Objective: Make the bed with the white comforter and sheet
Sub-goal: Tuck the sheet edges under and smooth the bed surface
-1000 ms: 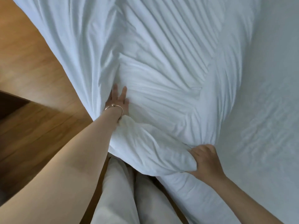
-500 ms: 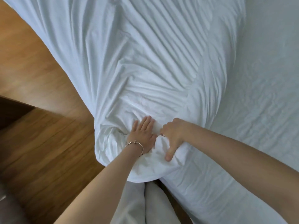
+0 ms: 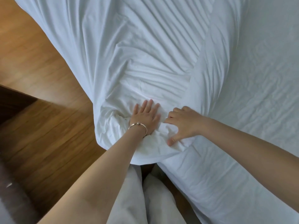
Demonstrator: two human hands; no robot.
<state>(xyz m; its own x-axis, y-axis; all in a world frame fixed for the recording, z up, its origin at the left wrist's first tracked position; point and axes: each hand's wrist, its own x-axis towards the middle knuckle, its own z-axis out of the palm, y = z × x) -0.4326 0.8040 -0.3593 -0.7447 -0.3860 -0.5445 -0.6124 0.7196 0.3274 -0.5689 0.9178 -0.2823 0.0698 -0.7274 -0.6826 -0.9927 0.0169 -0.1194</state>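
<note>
The white comforter (image 3: 137, 50) lies bunched and deeply creased over the bed's near left corner, its rounded end hanging over the edge. My left hand (image 3: 146, 116), with a bracelet at the wrist, presses flat on that bunched corner, fingers straight. Right beside it, my right hand (image 3: 182, 124) curls its fingers into a fold of the comforter, thumb stretched down over the fabric. The white sheet (image 3: 258, 88) covers the mattress to the right, lightly wrinkled.
A wooden floor (image 3: 42, 97) runs along the bed's left side, with a dark piece of furniture (image 3: 11, 101) at the far left. My legs in light trousers (image 3: 145, 199) stand against the bed corner at the bottom.
My left hand slid down from higher on the comforter to the bunched corner. My right hand came up from the lower edge and now grips a fold beside the left.
</note>
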